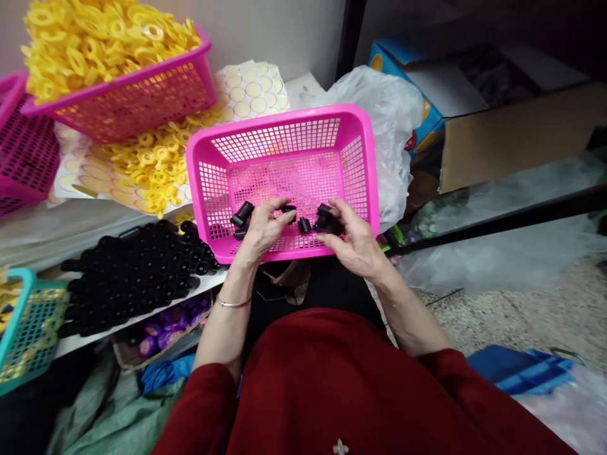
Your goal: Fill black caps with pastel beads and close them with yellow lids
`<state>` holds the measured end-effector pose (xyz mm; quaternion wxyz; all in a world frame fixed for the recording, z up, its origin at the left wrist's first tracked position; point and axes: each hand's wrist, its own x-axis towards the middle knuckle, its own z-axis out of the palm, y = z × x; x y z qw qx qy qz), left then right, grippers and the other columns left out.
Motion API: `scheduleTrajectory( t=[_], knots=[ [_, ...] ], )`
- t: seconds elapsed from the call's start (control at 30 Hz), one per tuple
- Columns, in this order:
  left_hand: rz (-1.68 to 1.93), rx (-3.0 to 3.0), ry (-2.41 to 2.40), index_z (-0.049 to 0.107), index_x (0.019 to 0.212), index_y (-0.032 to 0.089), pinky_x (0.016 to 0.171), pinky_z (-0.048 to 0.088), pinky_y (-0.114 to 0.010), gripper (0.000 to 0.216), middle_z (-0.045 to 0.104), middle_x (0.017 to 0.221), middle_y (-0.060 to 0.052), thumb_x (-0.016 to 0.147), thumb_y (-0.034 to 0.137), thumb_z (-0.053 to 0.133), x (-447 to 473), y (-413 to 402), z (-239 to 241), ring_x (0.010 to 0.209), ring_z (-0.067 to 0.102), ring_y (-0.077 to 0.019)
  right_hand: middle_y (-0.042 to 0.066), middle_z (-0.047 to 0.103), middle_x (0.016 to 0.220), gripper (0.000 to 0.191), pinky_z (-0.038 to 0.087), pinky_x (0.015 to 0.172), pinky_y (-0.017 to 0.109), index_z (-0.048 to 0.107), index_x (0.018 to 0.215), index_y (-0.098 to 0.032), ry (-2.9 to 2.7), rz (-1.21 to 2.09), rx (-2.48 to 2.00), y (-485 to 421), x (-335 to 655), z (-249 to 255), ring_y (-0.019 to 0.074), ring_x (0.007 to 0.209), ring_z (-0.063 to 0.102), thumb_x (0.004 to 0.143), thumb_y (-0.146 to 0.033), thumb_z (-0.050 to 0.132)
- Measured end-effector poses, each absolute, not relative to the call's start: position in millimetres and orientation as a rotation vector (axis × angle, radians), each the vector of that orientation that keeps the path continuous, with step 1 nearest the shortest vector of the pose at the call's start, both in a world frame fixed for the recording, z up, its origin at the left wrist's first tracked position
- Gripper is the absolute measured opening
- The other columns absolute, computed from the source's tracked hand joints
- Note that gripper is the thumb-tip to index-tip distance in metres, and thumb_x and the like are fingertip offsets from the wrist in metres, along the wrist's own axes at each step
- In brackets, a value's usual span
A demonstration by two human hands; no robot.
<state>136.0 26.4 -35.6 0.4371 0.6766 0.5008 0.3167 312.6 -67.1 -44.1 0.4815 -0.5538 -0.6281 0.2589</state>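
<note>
A pink mesh basket (281, 123) sits in front of me with several short black plastic cylinders in its near end. Inside it, my left hand (266, 229) pinches one black cylinder (288, 211) between thumb and fingers. My right hand (355, 243) has its thumb and fingers curled around a small group of black cylinders (325, 218), partly hidden by the hand. One loose cylinder (304, 225) stands between both hands. Left of my left hand, more cylinders (242, 215) lie against the basket's side.
A second pink basket (137, 101) is heaped with yellow ring-shaped pieces (114, 38); more spill onto sticker sheets (251, 88). Black cylinders (128, 278) crowd the shelf at left, near a teal basket (28, 328). Clear plastic bags (393, 114) and an open carton (516, 139) stand right.
</note>
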Motion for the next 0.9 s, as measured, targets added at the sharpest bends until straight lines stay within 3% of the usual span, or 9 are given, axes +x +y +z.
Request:
scheduleTrajectory(
  t=[0.13, 0.27, 0.47, 0.9],
  knots=[
    [0.996, 1.031, 0.914, 0.07, 0.083, 0.016, 0.063, 0.047, -0.024, 0.027, 0.067, 0.072, -0.001, 0.061, 0.03, 0.08, 141, 11, -26, 0.062, 0.058, -0.01, 0.005, 0.067, 0.099, 0.035, 0.054, 0.083, 0.034, 0.057, 0.11, -0.019, -1.525, 0.568, -1.261, -71, 296, -46, 0.0187, 0.089, 0.064, 0.08, -0.034, 0.067],
    [1.01, 0.721, 0.813, 0.071, 0.076, 0.016, 0.06, 0.05, -0.02, 0.021, 0.068, 0.07, 0.0, 0.06, 0.024, 0.083, 151, -3, -21, 0.062, 0.06, -0.0087, 0.006, 0.069, 0.096, 0.03, 0.055, 0.081, 0.032, 0.059, 0.107, -0.018, -1.522, 0.399, -1.27, -72, 288, -46, 0.0179, 0.086, 0.066, 0.081, -0.032, 0.066],
    [1.093, 0.632, 0.84, 0.071, 0.073, 0.015, 0.064, 0.052, -0.022, 0.016, 0.07, 0.07, -0.001, 0.062, 0.02, 0.082, 158, -10, -24, 0.063, 0.063, -0.0093, 0.007, 0.07, 0.097, 0.029, 0.057, 0.08, 0.033, 0.06, 0.108, -0.018, -1.484, 0.348, -1.293, -77, 285, -46, 0.018, 0.086, 0.068, 0.082, -0.03, 0.066],
    [1.261, 0.623, 0.887, 0.074, 0.07, 0.017, 0.061, 0.052, -0.022, 0.03, 0.071, 0.068, -0.001, 0.046, 0.027, 0.089, 163, -17, -32, 0.061, 0.064, -0.0098, 0.006, 0.071, 0.096, 0.028, 0.058, 0.081, 0.034, 0.062, 0.106, -0.018, -1.454, 0.389, -1.31, -80, 284, -47, 0.0181, 0.086, 0.068, 0.081, -0.029, 0.067]
  ],
)
